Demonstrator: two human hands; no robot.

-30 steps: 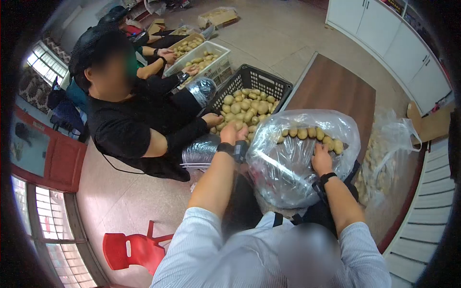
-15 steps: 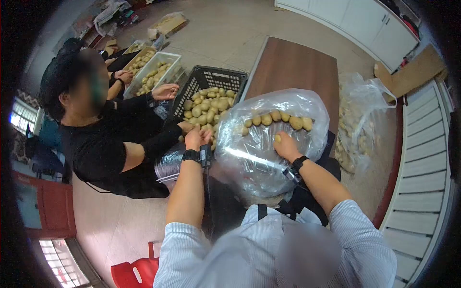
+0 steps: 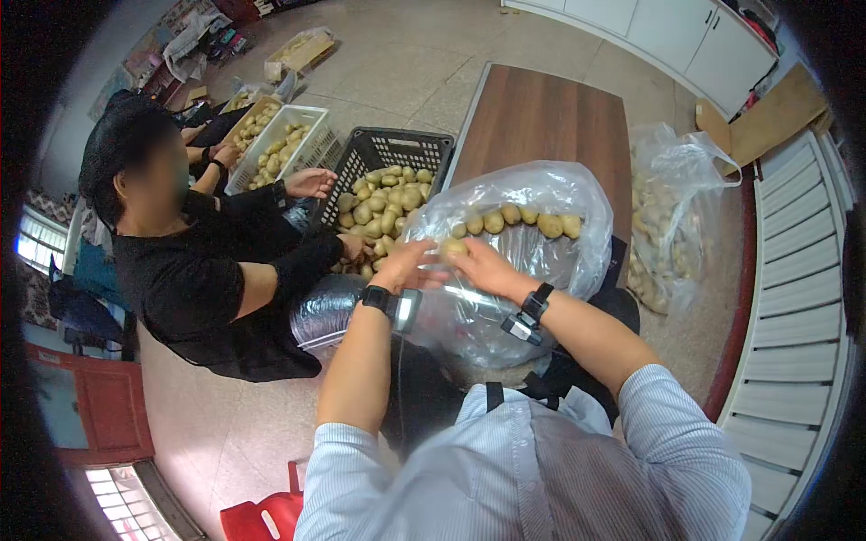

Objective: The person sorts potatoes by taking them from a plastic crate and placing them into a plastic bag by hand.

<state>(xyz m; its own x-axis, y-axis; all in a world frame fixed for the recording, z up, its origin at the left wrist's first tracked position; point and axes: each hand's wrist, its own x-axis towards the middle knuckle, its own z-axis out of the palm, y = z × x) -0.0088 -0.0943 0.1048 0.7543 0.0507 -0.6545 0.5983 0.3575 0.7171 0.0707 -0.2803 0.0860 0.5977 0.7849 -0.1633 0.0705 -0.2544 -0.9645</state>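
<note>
A potato (image 3: 452, 246) is pinched in the fingers of my right hand (image 3: 484, 269), over the left part of a large clear plastic bag (image 3: 469, 325). My left hand (image 3: 409, 268) is just left of it, fingers spread and holding nothing that I can see. Along the bag's far side runs a curved row of several potatoes (image 3: 511, 215). To the left, a black crate (image 3: 397, 137) is heaped with loose potatoes (image 3: 383, 203), close to my left hand's fingers.
A co-worker (image 3: 194, 279) in black sits at the left, hands at the crate. Behind are a white crate (image 3: 320, 135) of potatoes and another person's hands. The brown tabletop (image 3: 546, 117) lies ahead. A filled plastic bag (image 3: 672, 216) stands right, and a red stool (image 3: 262, 518) lower left.
My right hand has moved left across the bag with the potato. My left hand has shifted right, away from the crate, and its fingers have spread. The two hands are now close together.
</note>
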